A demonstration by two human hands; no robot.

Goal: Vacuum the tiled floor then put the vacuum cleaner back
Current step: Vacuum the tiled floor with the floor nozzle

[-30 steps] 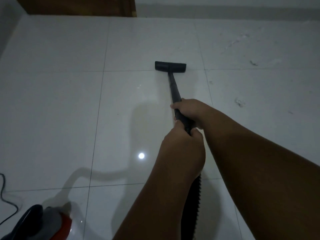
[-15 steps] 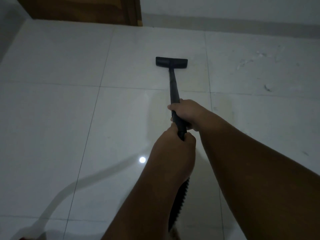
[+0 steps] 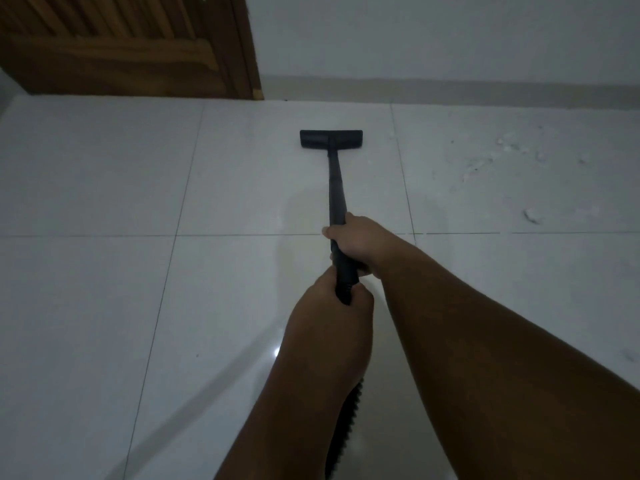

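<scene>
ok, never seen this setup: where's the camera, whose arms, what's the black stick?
No robot here. One wide-angle camera sits on a person's head, looking forward and down, so the arms are the wearer's own. The black stick is a vacuum wand: the right hand grips it further along, the left hand grips behind it, where the ribbed hose joins. Its nozzle rests flat on the white tiled floor, short of a wooden door. Pale crumbs lie on the tiles to the right.
</scene>
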